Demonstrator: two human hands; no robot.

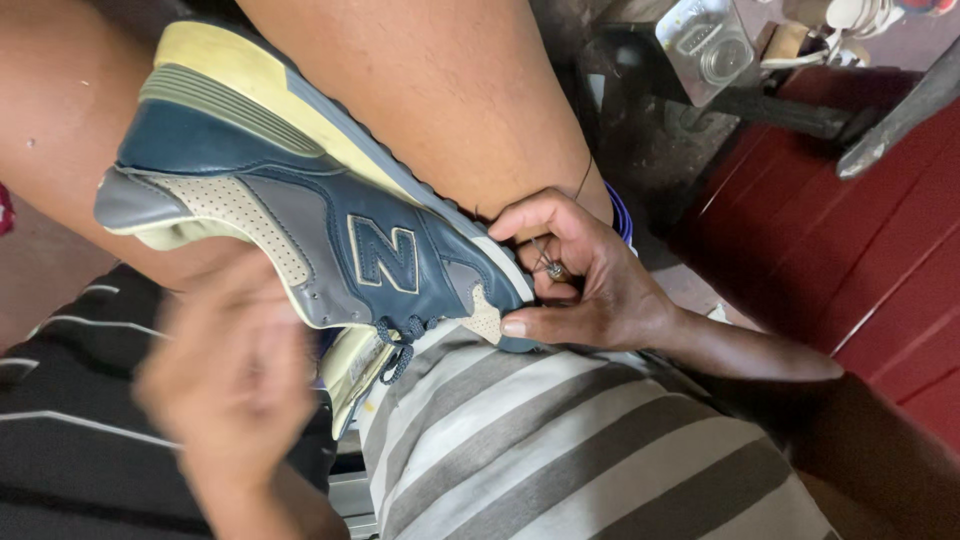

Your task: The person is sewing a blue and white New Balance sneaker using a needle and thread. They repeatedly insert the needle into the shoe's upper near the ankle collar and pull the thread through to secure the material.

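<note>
The right hand [585,285] grips the toe of the blue sneaker [320,215] on the lap, fingers curled; the left hand [235,385] is blurred, its fingers' state unclear.

A sneaker [330,215] is laid on its side across the person's lap, its heel toward the upper left and its toe toward the right, with a bare leg [450,90] behind it. The toe end is gripped by the right hand [580,285], in whose fingers a small metal tool [553,268] is pinched. The left hand [235,380] is seen in front of the shoe's opening, blurred. Striped shorts [560,440] are spread beneath the shoe. A clear container [705,45] is set on the floor [850,240] at the upper right.
</note>
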